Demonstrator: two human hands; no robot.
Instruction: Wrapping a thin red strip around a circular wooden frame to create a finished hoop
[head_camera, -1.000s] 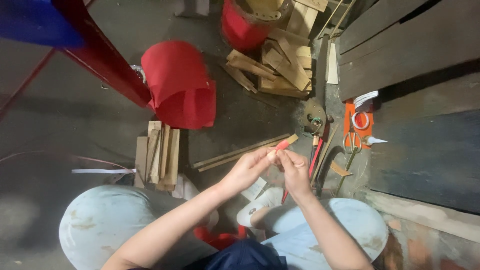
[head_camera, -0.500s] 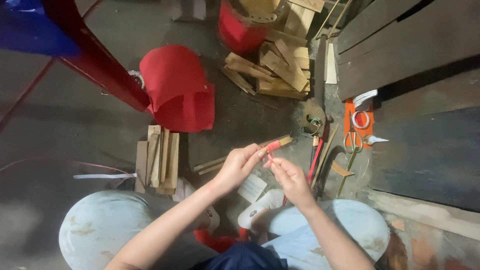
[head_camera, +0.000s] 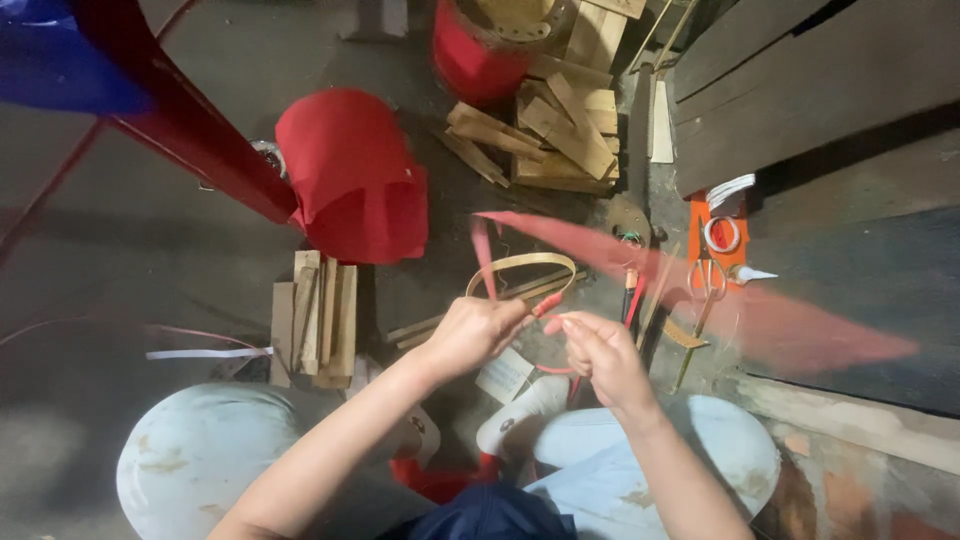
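Left hand (head_camera: 470, 335) pinches bent bamboo strip (head_camera: 520, 264); right hand (head_camera: 600, 352) pinches red ribbon (head_camera: 640, 262). Strip light, springy; grip ends.

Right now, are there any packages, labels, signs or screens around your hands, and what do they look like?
Card: small pale tag-like slip on the floor just below the left hand; print too small to tell.
Orange pack: flat orange backing on the floor, up and to the right of the right hand, with a white ring and scissors lying on it.
No signs or screens in view.
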